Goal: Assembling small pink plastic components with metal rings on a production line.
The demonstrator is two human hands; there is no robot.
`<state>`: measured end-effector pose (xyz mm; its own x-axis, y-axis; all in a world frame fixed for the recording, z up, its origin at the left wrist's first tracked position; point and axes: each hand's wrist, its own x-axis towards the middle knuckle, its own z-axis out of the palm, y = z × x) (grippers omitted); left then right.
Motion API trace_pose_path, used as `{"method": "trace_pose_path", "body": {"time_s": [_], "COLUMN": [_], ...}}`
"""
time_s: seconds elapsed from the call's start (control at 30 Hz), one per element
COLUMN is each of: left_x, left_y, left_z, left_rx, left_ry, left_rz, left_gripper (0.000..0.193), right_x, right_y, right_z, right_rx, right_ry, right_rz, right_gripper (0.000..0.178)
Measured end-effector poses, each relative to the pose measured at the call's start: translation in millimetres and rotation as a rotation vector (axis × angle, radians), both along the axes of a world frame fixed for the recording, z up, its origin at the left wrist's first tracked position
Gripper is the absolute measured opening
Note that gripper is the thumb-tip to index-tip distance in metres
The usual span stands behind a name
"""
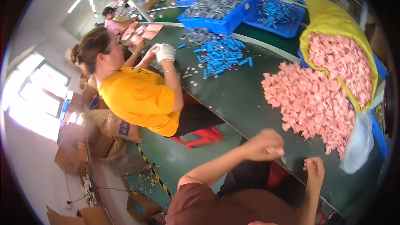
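Note:
My left hand (264, 143) hovers blurred over the near edge of the dark green table (233, 96), its fingers closed; a small pale piece (283, 158) shows just under them. About a hand's width away, my right hand (314, 168) rests at the table edge with its fingers curled, and I see nothing in it. A big heap of small pink pieces (308, 100) lies on the table just beyond both hands. More pink pieces spill from a yellow bag (333, 21).
A person in a yellow shirt (137, 96) sits at the table's left with a white-gloved hand (165, 52) near a pile of blue cylinders (223, 54). Also in view: blue crates (233, 18) of grey rings, a clear plastic bag (358, 141), a red stool (200, 136), cardboard boxes (68, 156).

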<state>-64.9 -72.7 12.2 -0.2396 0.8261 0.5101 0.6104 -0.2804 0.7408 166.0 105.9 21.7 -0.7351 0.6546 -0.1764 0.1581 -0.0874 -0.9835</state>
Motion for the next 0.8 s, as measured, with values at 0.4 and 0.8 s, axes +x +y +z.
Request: {"method": "trace_pose_path", "body": {"time_s": [0.4,0.8], "left_x": [-7.0,-1.5], "left_y": [0.5,7.3], "left_z": [-30.7,-27.7], "left_rx": [-0.220,-0.167], "left_ry": [0.266,0.334], "left_rz": [0.855,0.797], "left_gripper": [0.045,0.014], "right_x": [39.1,19.3], "right_y": [2.3,-15.1], "right_z": [-32.2,-34.3], "right_rx": [0.221,1.187], "right_ry": [-0.032,-0.177], "right_rz": [-0.143,-0.034], "right_gripper": [0.009,0.014]}}
